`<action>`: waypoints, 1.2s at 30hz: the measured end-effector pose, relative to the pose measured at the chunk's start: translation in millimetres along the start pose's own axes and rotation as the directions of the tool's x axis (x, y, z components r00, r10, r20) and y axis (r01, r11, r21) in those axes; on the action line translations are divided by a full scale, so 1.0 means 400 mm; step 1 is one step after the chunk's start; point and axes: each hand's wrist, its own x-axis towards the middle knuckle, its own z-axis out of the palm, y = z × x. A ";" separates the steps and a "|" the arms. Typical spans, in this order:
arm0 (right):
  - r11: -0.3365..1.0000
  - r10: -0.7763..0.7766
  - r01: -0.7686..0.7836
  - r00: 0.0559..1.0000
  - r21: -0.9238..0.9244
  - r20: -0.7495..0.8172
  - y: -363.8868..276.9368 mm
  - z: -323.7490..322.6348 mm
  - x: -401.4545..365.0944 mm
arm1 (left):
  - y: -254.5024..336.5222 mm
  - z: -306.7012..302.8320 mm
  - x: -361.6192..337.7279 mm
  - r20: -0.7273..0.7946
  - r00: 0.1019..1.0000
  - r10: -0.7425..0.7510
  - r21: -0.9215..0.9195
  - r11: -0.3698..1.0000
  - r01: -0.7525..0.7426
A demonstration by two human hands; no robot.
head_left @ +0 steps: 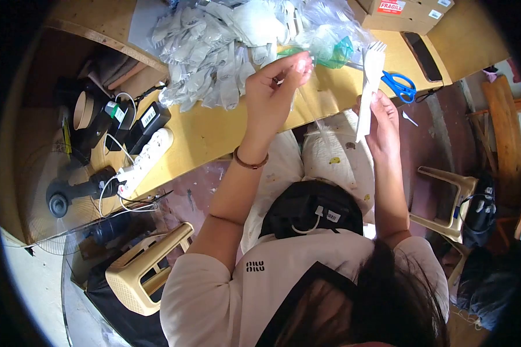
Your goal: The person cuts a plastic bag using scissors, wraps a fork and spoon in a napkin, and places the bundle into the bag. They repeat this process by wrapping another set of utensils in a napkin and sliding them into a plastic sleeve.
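Near the top centre, the left hand (272,87) pinches a clear plastic sleeve (314,110) with its fingertips. The right hand (382,118) has its fingers closed around a white fork (370,81).

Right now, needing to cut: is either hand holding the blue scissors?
No, the blue scissors lie on the table, untouched.

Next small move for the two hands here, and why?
Probably bring the white plastic fork in the right hand across to the clear sleeve pinched by the left hand. The two are held apart, the fork is bare, and the pile of wrapped cutlery on the table suggests forks go into sleeves.
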 end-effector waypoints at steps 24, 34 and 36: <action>0.937 -0.349 0.349 0.936 -0.007 -0.044 -0.109 0.135 0.067 | 0.022 0.005 -0.041 0.003 0.989 0.145 0.168 0.975 -0.143; 0.873 -0.483 0.482 0.876 -0.077 0.014 -0.115 0.195 0.063 | 0.026 0.006 -0.045 0.076 0.989 0.130 0.228 0.963 -0.144; 0.868 -0.484 0.478 0.875 -0.134 -0.016 -0.111 0.209 0.062 | 0.017 0.005 -0.047 0.093 0.987 0.134 0.194 0.969 -0.150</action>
